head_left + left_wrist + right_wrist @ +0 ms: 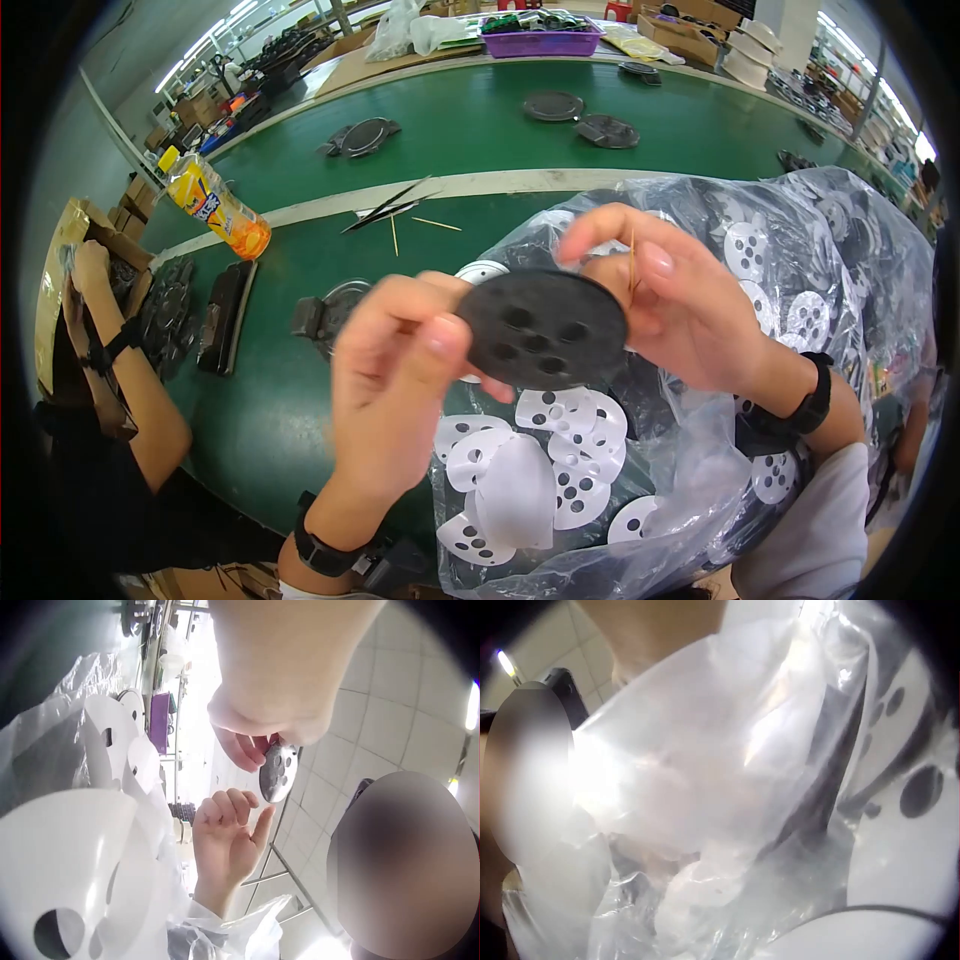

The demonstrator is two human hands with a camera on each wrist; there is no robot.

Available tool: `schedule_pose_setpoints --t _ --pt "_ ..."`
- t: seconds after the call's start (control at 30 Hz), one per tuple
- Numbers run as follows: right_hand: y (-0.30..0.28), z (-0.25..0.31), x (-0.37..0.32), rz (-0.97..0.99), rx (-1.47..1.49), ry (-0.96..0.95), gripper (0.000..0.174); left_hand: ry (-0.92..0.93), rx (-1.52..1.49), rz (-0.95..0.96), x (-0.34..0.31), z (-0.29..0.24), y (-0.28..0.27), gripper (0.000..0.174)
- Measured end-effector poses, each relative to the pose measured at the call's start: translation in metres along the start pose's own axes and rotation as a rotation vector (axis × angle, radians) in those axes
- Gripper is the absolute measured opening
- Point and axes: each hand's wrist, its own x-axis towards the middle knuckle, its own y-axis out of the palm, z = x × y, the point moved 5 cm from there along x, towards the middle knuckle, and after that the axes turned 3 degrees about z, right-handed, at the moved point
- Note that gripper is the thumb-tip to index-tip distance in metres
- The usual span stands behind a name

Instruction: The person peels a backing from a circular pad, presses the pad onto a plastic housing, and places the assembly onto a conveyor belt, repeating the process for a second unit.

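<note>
My left hand (390, 385) grips a black round disc (545, 303) by its left edge, thumb on the face that has several holes. Beside the disc's right edge, my right hand (690, 310) pinches a thin wooden toothpick (632, 245) between thumb and finger. The left wrist view shows the disc (271, 776) edge-on under the left hand, with the right hand (225, 844) facing it. Below the hands, white perforated sheets (514, 490) lie on a clear plastic bag (690, 500). In the right wrist view the bag (705, 765) hides the right hand's work.
Two loose toothpicks (437, 224) and black tweezers (385, 208) lie past the hands. A drink bottle (215, 205) stands at left, near a black case (226, 318). Another person's arm (135, 350) reaches into a cardboard box (70, 225). Black parts (553, 105) sit farther back.
</note>
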Motion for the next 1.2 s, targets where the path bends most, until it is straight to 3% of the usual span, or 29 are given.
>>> schedule_pose_setpoints --t 0.07,0.1,0.2,0.27,0.33,0.4,0.6,0.77,1.03,1.2 --pt "0.008 -0.003 0.001 -0.005 -0.165 0.021 0.062 -0.018 0.029 0.049 -0.001 0.006 0.004 0.012" --pt "0.010 -0.005 0.000 0.054 -0.105 0.067 0.050 -0.028 0.006 0.069 -0.001 0.009 0.005 0.011" --pt "0.026 -0.005 0.000 0.107 -0.047 0.052 0.052 -0.060 -0.043 0.105 0.000 0.013 0.005 0.010" --pt "0.022 -0.010 0.000 0.088 0.027 0.085 0.059 -0.110 -0.123 0.084 0.001 0.016 0.006 0.009" --pt "0.013 -0.011 -0.001 0.124 -0.271 0.031 0.080 -0.117 -0.136 0.064 0.001 0.015 0.006 0.010" --pt "0.014 -0.005 0.000 0.249 -0.288 -0.021 0.077 -0.077 -0.185 0.070 0.001 0.015 0.006 0.012" --pt "0.017 0.007 -0.001 0.183 -0.608 -0.093 0.062 -0.158 -0.188 0.031 -0.002 0.020 0.005 0.016" --pt "0.019 0.004 -0.002 0.156 -0.568 -0.045 0.053 -0.347 -0.315 -0.104 -0.006 0.022 0.006 0.035" --pt "0.018 0.005 0.000 0.179 -0.634 -0.024 0.037 -0.426 -0.444 -0.090 -0.010 0.038 0.001 0.032" --pt "0.016 -0.001 -0.004 0.202 -0.503 0.161 0.035 -0.452 -0.397 -0.098 -0.009 0.038 0.000 0.030"
